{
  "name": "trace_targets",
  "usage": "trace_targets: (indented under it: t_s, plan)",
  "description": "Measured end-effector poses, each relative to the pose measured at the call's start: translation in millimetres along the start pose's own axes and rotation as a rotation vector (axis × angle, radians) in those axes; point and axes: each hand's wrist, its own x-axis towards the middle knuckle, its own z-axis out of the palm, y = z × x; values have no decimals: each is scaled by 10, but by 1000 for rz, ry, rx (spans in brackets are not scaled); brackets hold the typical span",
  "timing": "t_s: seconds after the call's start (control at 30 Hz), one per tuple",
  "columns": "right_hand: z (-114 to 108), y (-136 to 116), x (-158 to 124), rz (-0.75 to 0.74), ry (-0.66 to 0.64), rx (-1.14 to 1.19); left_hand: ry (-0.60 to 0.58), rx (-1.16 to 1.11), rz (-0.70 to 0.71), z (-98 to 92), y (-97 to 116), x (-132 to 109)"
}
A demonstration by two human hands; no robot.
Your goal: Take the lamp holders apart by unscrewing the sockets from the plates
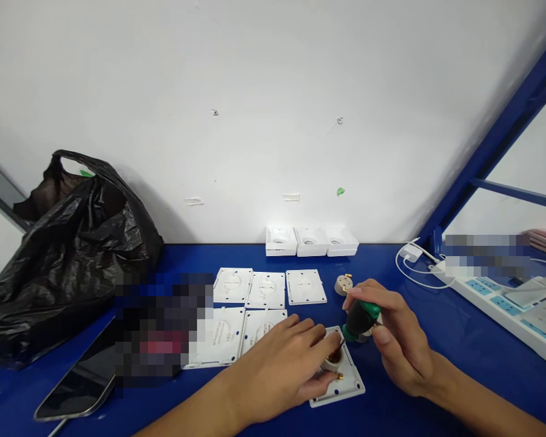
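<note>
My left hand (284,370) has its fingers closed round a small round lamp socket (333,363) with a brass screw at its edge. The socket sits on a white square plate (344,388) near the front of the blue table. In my right hand (403,343) is a short screwdriver (363,317) with a green and black handle. Its shaft slants down and left into the socket; the tip is hidden inside. Another round socket (344,283) lies just beyond my right hand, and a further pale round part shows partly behind the screwdriver handle.
Several white plates (266,289) lie left of centre. Three white square boxes (308,241) stand by the wall. A black plastic bag (77,243) and a phone (79,379) are left; a power strip (505,303) and white cable (404,270) are right.
</note>
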Motion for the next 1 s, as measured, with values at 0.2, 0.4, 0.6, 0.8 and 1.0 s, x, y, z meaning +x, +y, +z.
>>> trace_targets:
  t_s: [0.2, 0.4, 0.6, 0.8, 1.0]
  plan:
    - [1, 15, -5, -16, -49, 43, -23, 16, -4, -19, 13, 8]
    - [-2, 17, -24, 5, -36, 25, -26, 12, 2, -25, 20, 9]
    - [-28, -48, 11, 17, -73, -21, -5, 6, 0, -15, 18, 2]
    - [-18, -137, 131, -51, -55, 26, -6, 24, 2, 2, 6, 3]
    - [-16, -144, 170, -80, -28, 47, -4, 36, -10, 8, 22, 4]
